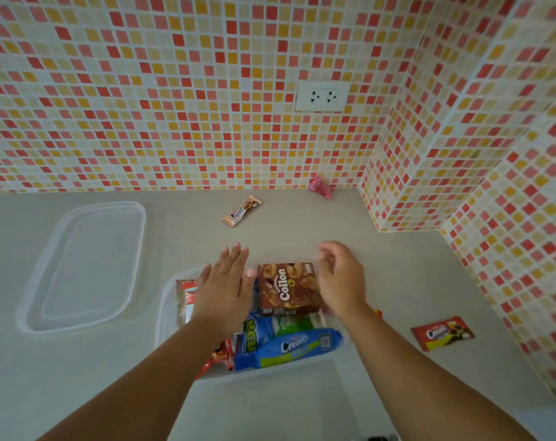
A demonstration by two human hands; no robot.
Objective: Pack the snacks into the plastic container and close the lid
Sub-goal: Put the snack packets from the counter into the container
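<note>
While the clear plastic container [167,313] sits on the grey counter [302,237] right in front of the person, both hands hover over its far end. Inside it, a brown Collon box [288,289] lies flat toward the far side, with a blue Cream-O pack [289,348] along the near wall, a green packet [294,323] between the two, another blue packet [254,335] beside that, a red packet [219,358] at the near left corner and a red-and-white packet [186,300] against the left wall. The left hand [225,288] is spread flat, palm down, fingers straight, over the left half of the container, its thumb tip just beside the box's left edge; whether it touches anything beneath cannot be told. The right hand [340,275] hangs over the box's right edge with fingers loosely curled and slightly blurred, holding nothing that shows. The lid [89,268] lies flat on the counter to the left of the container, apart from it. Three snacks remain on the counter: a tan Cream-O bar [241,211] beyond the hands, a small pink packet [321,187] in the corner against the wall, and a red Cream-O pack [442,333] well off to the right. A sliver of something red and yellow [378,313] peeks out just behind the right wrist. Behind the counter rises a mosaic wall [175,90] of red, orange and cream tiles, with a white socket [323,96] set into it.
</note>
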